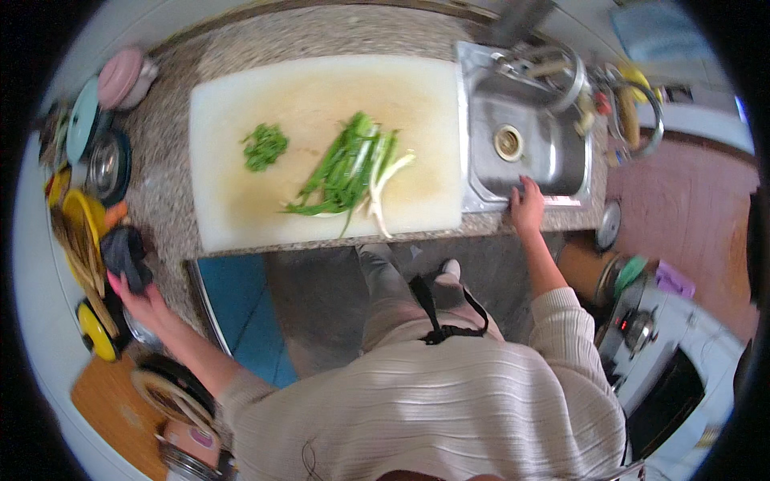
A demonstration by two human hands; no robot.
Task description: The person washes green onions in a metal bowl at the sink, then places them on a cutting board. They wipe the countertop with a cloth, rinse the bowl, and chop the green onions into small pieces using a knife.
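Observation:
My left hand [142, 302] reaches to the left end of the counter. Its fingers meet a dark, cloth-like item [127, 255] with a bit of pink below it; whether they grip it is unclear. My right hand [527, 207] is over the front rim of the steel sink [541, 171], fingers somewhat apart and holding nothing. Between the hands lies a large white cutting board [240, 210], stained yellowish. On the board's middle lies a bunch of green onions [352, 168], some with white stems. A small pile of chopped greens [264, 147] sits to their left.
A yellow colander [81, 207], a pink lidded pot [120, 78] and a light-blue lid [83, 120] stand along the left wall. A yellow lid [97, 330] is nearer me. The faucet [508, 66] is behind the sink; a white appliance [680, 337] stands at right.

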